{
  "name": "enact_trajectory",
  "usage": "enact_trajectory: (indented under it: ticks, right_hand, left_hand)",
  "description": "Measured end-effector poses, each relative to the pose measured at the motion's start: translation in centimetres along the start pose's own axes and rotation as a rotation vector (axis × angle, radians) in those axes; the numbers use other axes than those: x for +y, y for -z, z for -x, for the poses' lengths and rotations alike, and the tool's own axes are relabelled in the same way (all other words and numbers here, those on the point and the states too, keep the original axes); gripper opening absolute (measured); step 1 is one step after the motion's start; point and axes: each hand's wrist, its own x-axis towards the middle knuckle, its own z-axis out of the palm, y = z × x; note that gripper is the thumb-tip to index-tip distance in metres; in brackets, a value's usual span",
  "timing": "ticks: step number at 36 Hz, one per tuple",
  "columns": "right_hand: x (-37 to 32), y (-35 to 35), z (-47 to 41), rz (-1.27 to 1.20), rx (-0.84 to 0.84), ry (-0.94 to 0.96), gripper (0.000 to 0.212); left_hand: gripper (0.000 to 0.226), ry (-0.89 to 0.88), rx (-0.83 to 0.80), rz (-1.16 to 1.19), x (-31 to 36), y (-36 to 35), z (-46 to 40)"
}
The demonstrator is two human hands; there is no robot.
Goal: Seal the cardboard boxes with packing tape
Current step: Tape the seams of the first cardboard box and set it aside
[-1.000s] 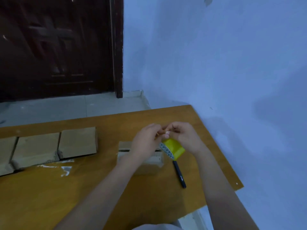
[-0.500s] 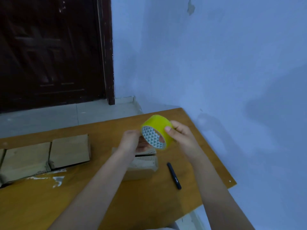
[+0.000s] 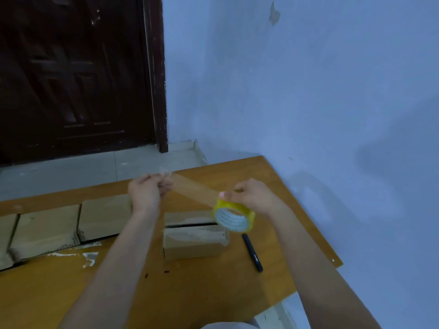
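My right hand [image 3: 251, 194] grips the yellow tape roll [image 3: 234, 216] above the open box [image 3: 194, 233]. My left hand [image 3: 146, 193] pinches the clear strip [image 3: 192, 187], stretched between both hands. Pen [image 3: 252, 252] lies right of box.

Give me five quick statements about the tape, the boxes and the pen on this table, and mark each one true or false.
1. The right hand holds the yellow tape roll. True.
2. The left hand pinches the free end of the tape strip. True.
3. The strip is already stuck along the open box. False: it is stretched in the air above it.
4. The black pen lies left of the open box. False: it lies to its right, on the table.
5. More cardboard boxes sit in a row to the left. True.
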Motion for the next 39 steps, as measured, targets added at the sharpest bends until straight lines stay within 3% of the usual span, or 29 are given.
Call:
enact_trajectory:
  ticks: [2, 4, 10, 16, 22, 26, 31, 34, 39]
  right_hand:
    - [1.3, -0.8, -0.4, 0.092, 0.085, -0.061, 0.054]
    - [2.2, -1.1, -0.3, 0.133, 0.089, 0.017, 0.055]
    - [3.4, 0.3, 1.3, -0.252, 0.074, 0.204, 0.027]
    - [5.6, 0.9, 1.1, -0.289, 0.101, 0.194, 0.02]
    - [6.2, -0.4, 0.3, 0.125, 0.109, 0.131, 0.034]
    - [6.5, -0.6, 0.0, 0.622, 0.179, 0.109, 0.038]
    - [6.3, -0.4, -0.8, 0.591, 0.191, 0.202, 0.045]
    - [6.6, -0.6, -1.7, 0.6, 0.167, 0.228, 0.033]
    - [7.7, -1.0, -3.1, 0.674, 0.056, 0.192, 0.046]
  left_hand:
    - [0.014, -0.069, -0.012, -0.038, 0.3, 0.6, 0.1]
    - [0.017, -0.099, -0.029, -0.04, 0.2, 0.9, 0.5]
    - [0.015, 0.026, -0.068, 0.034, -1.0, 2.6, 0.8]
    - [0.016, 0.04, -0.032, 0.082, -3.1, 2.2, 1.6]
    - [0.018, -0.006, 0.038, 0.122, -4.2, 1.8, 1.6]
    - [0.02, -0.018, 0.07, 0.114, -4.9, 2.4, 1.2]
    - [0.019, 0.045, 0.072, 0.136, -6.0, 3.3, 0.7]
    - [0.021, 0.164, 0.034, 0.349, -7.4, 3.5, 1.0]
    - [0.02, 0.319, -0.102, 0.721, -10.7, 3.6, 0.9]
